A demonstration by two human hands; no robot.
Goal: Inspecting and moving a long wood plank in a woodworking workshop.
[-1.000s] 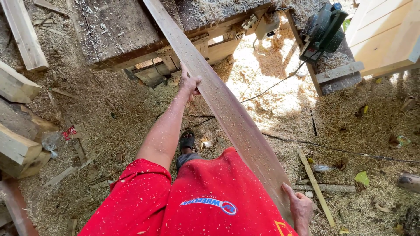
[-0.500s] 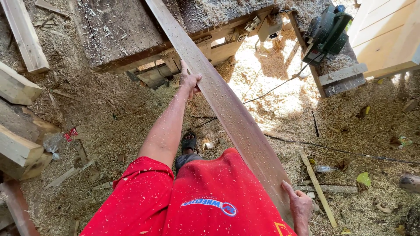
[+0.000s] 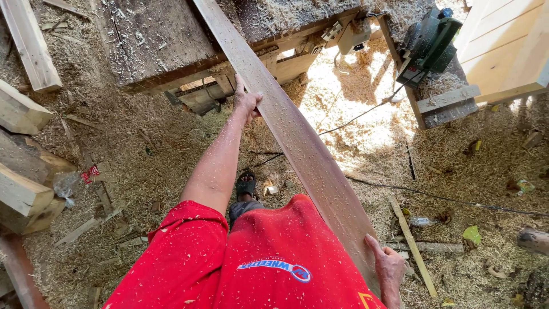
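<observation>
A long brown plank (image 3: 297, 137), dusted with sawdust, runs from the worn workbench (image 3: 154, 46) at the top down to my right hip. My left hand (image 3: 247, 103) is stretched out and grips the plank's left edge about halfway along. At the bottom right, my right hand (image 3: 389, 269) holds the plank's near end, fingers against its right edge. My red shirt fills the lower middle, and one sandalled foot (image 3: 246, 186) shows below the plank.
Sawdust and shavings cover the ground. A green electric planer (image 3: 432, 43) rests on a block at upper right, its cable trailing across the floor. Pale timber beams (image 3: 23, 189) lie at the left, light boards (image 3: 509, 46) at the far right, thin offcuts (image 3: 413, 246) near my right hand.
The view has shifted slightly; both hands keep their grip, and the plank looks to have slid a little along its length toward the bench.
</observation>
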